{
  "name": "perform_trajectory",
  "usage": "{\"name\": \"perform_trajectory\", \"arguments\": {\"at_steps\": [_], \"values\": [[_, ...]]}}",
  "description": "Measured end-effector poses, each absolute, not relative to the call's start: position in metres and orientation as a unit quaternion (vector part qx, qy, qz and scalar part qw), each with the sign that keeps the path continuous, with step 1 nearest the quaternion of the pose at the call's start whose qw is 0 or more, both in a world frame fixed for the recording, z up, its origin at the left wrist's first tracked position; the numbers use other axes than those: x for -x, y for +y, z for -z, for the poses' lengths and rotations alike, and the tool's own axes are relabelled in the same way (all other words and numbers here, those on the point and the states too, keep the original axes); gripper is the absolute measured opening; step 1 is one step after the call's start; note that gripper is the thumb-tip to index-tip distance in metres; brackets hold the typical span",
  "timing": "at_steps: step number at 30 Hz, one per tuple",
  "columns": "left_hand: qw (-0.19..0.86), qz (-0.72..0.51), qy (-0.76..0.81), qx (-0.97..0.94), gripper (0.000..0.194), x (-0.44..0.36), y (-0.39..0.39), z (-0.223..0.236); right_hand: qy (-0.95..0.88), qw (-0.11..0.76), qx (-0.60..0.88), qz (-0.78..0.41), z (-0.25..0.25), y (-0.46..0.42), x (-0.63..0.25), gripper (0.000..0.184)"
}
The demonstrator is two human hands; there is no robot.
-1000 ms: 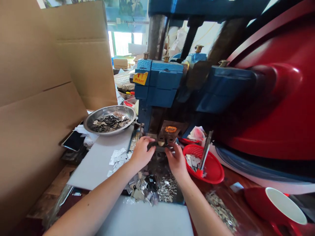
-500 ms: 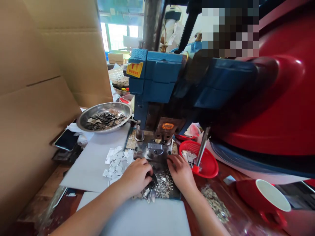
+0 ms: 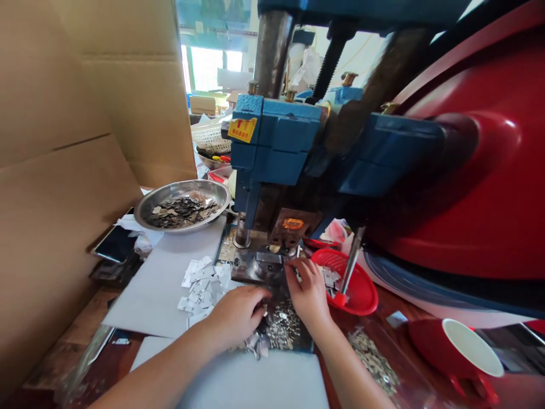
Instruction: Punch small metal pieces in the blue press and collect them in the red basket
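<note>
A blue press (image 3: 276,142) stands before me, its dark metal die (image 3: 259,267) low at its base. My right hand (image 3: 309,292) is at the die's right edge, fingers bent together; whatever they pinch is hidden. Nearer to me, my left hand (image 3: 239,313) is closed, thumb against fingers, over the front of the press bed; I cannot make out what is in it. Small shiny metal bits (image 3: 283,326) are strewn between the hands. Left of the die lies a pile of flat silvery metal plates (image 3: 202,287).
A steel bowl (image 3: 142,204) of dark metal pieces stands at the left, near a phone (image 3: 114,244) and cardboard (image 3: 140,96). To the right are a red basket (image 3: 364,292) with plates, a metal lever (image 3: 353,261), a red mug (image 3: 430,341) and a large red wheel (image 3: 477,187).
My right hand has moved up and inward along the die's right edge. My left hand has shifted slightly down, still closed. The view has tilted a little, showing more of the press top.
</note>
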State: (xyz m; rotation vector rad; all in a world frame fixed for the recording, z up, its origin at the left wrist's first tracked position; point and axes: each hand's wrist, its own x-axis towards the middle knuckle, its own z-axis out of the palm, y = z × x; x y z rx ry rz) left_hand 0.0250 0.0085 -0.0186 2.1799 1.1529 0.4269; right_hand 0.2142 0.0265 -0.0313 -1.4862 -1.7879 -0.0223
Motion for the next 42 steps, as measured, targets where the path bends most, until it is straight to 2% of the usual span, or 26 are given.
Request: {"name": "perform_trajectory", "arguments": {"at_steps": [2,6,12,15,19,22,27,42], "values": [[0.310,-0.193,0.431,-0.825,0.028,-0.025,0.008,0.017,-0.709,0.377,0.596,0.028,0.024,0.040,-0.204,0.017],[0.339,-0.271,0.463,-0.773,0.019,-0.022,0.013,0.013,-0.717,0.312,0.621,0.060,0.017,0.053,-0.190,0.018],[0.404,-0.384,0.509,-0.656,0.024,-0.013,0.038,0.004,-0.771,0.261,0.575,0.087,0.011,0.034,-0.193,0.021],[0.400,-0.381,0.523,-0.649,0.015,-0.017,0.055,-0.004,-0.780,0.250,0.569,0.081,0.015,0.028,-0.197,0.028],[0.370,-0.366,0.539,-0.662,0.013,-0.032,0.071,-0.006,-0.758,0.311,0.572,0.049,0.028,0.028,-0.203,0.034],[0.345,-0.356,0.546,-0.675,0.014,-0.042,0.076,-0.002,-0.747,0.338,0.571,0.036,0.031,0.030,-0.206,0.031],[0.294,-0.360,0.564,-0.682,0.014,-0.047,0.077,0.004,-0.758,0.316,0.569,0.040,0.028,0.030,-0.207,0.028],[0.263,-0.376,0.573,-0.679,0.013,-0.048,0.081,0.017,-0.769,0.239,0.584,0.105,0.017,0.027,-0.203,0.026]]}}
